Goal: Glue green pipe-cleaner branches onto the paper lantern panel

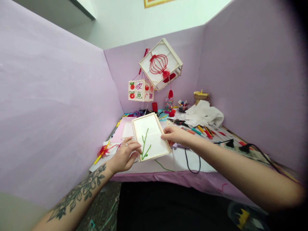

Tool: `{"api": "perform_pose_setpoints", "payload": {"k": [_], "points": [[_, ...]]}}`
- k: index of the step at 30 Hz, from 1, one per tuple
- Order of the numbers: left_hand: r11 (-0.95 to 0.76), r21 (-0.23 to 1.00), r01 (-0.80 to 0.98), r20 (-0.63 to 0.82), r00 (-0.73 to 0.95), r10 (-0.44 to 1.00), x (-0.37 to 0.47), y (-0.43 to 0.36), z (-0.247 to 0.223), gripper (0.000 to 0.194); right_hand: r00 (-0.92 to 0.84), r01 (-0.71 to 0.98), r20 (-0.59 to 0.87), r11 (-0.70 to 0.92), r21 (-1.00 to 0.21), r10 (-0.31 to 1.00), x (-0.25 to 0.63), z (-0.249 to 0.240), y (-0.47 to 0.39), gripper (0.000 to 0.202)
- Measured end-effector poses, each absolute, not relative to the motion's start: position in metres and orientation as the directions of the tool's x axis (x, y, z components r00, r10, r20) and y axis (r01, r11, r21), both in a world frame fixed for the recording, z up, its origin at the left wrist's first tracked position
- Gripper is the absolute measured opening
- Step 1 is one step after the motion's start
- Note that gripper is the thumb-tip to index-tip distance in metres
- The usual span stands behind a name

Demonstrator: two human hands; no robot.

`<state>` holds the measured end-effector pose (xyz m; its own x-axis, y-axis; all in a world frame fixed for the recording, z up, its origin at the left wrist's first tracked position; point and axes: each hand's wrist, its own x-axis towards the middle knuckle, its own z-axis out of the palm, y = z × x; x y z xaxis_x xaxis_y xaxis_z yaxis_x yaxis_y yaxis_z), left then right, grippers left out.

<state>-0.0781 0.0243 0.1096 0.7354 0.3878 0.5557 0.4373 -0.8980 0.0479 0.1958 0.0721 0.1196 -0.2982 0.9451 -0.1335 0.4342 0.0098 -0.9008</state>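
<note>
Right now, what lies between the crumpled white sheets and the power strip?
Coloured pens or sticks lie between the sheets and the power strip, as the head view shows.

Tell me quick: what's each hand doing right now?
Left hand: half-curled at the frame's left edge; whether it grips can't be told.
Right hand: closed on the frame's right edge.

意 [139, 95], 广 [146, 96], 进 [151, 96] on hanging lantern [141, 91]
</note>
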Motion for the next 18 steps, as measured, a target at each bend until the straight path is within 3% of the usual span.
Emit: {"api": "perform_pose_setpoints", "payload": {"k": [4, 14, 18], "points": [[-0.891, 0.168, 0.422, 0.575, 0.692, 0.436, -0.075, 0.025, 0.105, 0.039, -0.294, 0.434, -0.13, 0.011, -0.901, 0.947, 0.195, 0.12, 0.072, 0.011], [-0.91, 0.153, 0.386, 0.573, 0.715, 0.4, -0.077, 0.028, 0.1, 0.041, -0.302, 0.434, -0.12, 0.025, -0.9, 0.946, 0.197, 0.117, 0.073, 0.008], [-0.918, 0.185, 0.35, 0.694, 0.615, 0.374, -0.077, 0.028, 0.097, 0.047, -0.304, 0.438, -0.119, 0.028, -0.898, 0.945, 0.197, 0.118, 0.073, 0.01]]}}
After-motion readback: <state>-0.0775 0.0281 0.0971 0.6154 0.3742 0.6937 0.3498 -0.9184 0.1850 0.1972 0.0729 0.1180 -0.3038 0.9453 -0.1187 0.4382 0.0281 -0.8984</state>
